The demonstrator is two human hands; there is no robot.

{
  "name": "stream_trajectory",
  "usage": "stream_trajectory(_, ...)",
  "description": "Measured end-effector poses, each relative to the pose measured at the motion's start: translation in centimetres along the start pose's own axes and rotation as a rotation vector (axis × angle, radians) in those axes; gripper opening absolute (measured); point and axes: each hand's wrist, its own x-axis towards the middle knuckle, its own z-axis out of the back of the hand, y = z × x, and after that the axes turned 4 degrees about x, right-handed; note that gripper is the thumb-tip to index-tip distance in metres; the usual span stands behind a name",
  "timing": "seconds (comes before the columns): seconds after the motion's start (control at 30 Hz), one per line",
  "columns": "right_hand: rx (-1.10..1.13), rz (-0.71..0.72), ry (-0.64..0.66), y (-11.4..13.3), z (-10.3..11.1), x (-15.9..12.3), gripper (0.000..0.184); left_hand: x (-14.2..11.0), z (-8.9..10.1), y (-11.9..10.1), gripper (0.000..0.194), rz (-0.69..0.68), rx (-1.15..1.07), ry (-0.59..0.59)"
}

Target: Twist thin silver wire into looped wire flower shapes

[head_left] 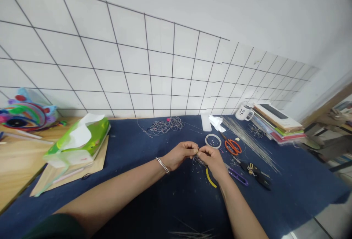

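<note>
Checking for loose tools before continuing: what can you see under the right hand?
A yellow handle sticks out below the right hand, near part of a wire tangle. The hand covers the handle's upper end and whatever it joins.

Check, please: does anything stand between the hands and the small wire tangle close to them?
Nothing visible does. The left hand and right hand come together right at the wire tangle. The yellow tool handle lies nearer the wearer, not between. What, if anything, the hands pinch is too small to tell.
</note>
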Motion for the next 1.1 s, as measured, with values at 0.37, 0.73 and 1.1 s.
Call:
stream_trajectory(0.37, -0.23, 0.195, -0.122, 0.1, -0.6, -0.2, 0.01, 0.1, 0.1, -0.6, 0.007, -0.305, 0.579, -0.077)
stream_trajectory(0.73, 0.041, 0.079, -0.137, 0.5, -0.8, -0.5, 0.009, -0.1, -0.5, 0.0, 0.012, -0.167, 0.097, -0.084)
stream_trajectory(1.1, -0.098, 0.115, -0.128, 0.4, -0.9, -0.4, 0.011, 0.3, 0.1, 0.3, 0.015, -0.074, -0.039, -0.055)
